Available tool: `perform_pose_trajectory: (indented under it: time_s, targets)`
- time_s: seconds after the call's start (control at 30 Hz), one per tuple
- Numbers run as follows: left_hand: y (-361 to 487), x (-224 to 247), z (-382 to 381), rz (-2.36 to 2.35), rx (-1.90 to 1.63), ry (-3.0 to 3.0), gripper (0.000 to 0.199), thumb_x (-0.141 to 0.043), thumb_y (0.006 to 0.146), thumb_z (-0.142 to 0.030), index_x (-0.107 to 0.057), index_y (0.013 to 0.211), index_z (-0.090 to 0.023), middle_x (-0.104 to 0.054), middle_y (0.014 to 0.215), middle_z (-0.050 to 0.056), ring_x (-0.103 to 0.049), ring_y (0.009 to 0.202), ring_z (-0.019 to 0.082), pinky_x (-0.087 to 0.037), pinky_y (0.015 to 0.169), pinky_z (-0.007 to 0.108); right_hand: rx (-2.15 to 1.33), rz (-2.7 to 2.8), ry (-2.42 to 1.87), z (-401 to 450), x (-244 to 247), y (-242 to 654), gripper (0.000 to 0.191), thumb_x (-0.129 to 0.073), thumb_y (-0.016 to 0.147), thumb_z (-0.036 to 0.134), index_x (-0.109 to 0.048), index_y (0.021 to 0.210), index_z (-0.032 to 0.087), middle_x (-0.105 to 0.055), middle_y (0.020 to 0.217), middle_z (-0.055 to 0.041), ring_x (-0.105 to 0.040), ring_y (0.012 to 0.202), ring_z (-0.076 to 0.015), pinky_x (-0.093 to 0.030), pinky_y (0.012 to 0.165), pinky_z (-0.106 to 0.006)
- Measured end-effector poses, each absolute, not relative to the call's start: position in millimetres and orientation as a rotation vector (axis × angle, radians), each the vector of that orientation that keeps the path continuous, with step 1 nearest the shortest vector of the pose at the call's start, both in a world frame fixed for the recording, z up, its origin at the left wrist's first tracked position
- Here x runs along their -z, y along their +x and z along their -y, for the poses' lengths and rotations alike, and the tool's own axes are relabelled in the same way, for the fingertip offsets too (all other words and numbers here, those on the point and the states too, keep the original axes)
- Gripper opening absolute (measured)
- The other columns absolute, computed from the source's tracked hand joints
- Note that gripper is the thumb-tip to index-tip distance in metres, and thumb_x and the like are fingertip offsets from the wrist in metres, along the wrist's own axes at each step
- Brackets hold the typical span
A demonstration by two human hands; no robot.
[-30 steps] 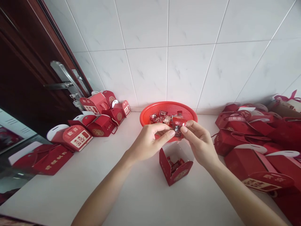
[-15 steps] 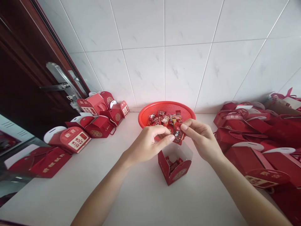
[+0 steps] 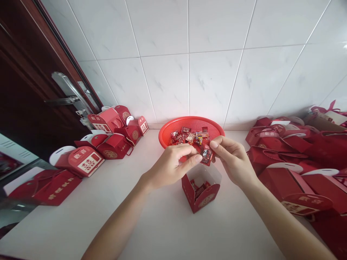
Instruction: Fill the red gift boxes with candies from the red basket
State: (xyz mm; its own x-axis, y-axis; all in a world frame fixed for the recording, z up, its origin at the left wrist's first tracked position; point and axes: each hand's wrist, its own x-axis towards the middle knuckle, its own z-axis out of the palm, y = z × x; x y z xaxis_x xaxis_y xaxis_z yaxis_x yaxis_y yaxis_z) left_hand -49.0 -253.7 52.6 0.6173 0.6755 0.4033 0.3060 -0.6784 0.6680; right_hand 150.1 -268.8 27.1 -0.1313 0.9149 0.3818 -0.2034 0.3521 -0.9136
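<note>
Between both hands is a red wrapped candy (image 3: 206, 153), held just above an open box. My left hand (image 3: 173, 162) pinches its left edge between thumb and fingers. On the other side, my right hand (image 3: 231, 159) grips the upper right edge of the wrapper. Below them stands a red gift box (image 3: 204, 202) with its top open, and several red wrapped sweets lie inside. Behind the hands a red plastic basket (image 3: 165, 131) holds more wrapped sweets (image 3: 189, 137); its front rim is partly hidden by my hands.
Closed red gift boxes (image 3: 86, 162) line the left side of the white table (image 3: 151, 224). A larger heap of red boxes (image 3: 295, 180) fills the right side. A tiled wall (image 3: 162, 86) rises behind, and a dark door (image 3: 32, 72) with a metal handle is at left.
The candy has turned slightly, so more of its printed face shows. Both hands keep nearly the same place, and the view has shifted very little.
</note>
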Motion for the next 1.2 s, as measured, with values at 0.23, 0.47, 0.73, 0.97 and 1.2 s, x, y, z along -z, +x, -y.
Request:
perform_pose_trajectory:
  time_s: [0.23, 0.47, 0.73, 0.97, 1.2]
  targets:
    - [-49.5, -49.0, 249.7, -0.699, -0.982, 2.416, 0.025, -0.052, 0.101, -0.029, -0.06, 0.08, -0.019, -0.059, 0.075, -0.002, -0.053, 0.069, 0.011, -0.041, 0.065, 0.022, -1.108, 1.317, -0.652, 271.2, -26.5, 148.6, 0.026, -0.067, 0.094, 0.039, -0.066, 0.074, 0.021, -0.063, 0.072, 0.0004, -0.054, 0.062, -0.0127, -0.047, 0.062, -0.028]
    - [-50.0, -45.9, 247.2, -0.622, -1.081, 2.546, 0.025, -0.051, 0.101, -0.025, -0.056, 0.077, -0.019, -0.053, 0.07, -0.002, -0.049, 0.065, 0.011, -0.041, 0.064, 0.023, -1.197, 1.179, -0.634, 268.9, -25.8, 143.6, 0.026, -0.076, 0.086, 0.041, -0.068, 0.071, 0.02, -0.06, 0.065, 0.002, -0.05, 0.052, -0.0091, -0.041, 0.05, -0.023]
    - [-50.4, -47.3, 250.4, -0.62, -1.001, 2.187, 0.022, -0.052, 0.101, -0.032, -0.064, 0.091, -0.017, -0.066, 0.083, 0.002, -0.061, 0.076, 0.014, -0.049, 0.073, 0.026, -1.113, 1.293, -0.468, 264.1, -22.1, 149.0, 0.015, -0.07, 0.092, 0.033, -0.074, 0.082, 0.022, -0.067, 0.071, 0.0013, -0.062, 0.054, -0.011, -0.051, 0.055, -0.025]
    - [-51.9, -52.5, 250.4, -0.657, -1.028, 1.742, 0.017, -0.072, 0.088, -0.031, -0.066, 0.097, -0.018, -0.07, 0.093, 0.003, -0.07, 0.087, 0.016, -0.057, 0.083, 0.028, -0.75, 1.633, -0.448, 266.7, -26.2, 163.7, 0.014, -0.068, 0.093, 0.023, -0.079, 0.101, 0.026, -0.074, 0.113, -0.0077, -0.067, 0.111, -0.026, -0.053, 0.099, -0.044]
    - [-46.8, -39.4, 250.0, -0.69, -1.368, 2.009, 0.014, -0.072, 0.087, -0.021, -0.065, 0.099, -0.02, -0.072, 0.101, 0.001, -0.069, 0.095, 0.013, -0.055, 0.089, 0.022, -0.994, 1.474, -0.574, 266.5, -25.9, 155.7, 0.023, -0.076, 0.088, 0.029, -0.072, 0.11, 0.025, -0.073, 0.112, -0.0058, -0.069, 0.1, -0.0208, -0.057, 0.086, -0.033]
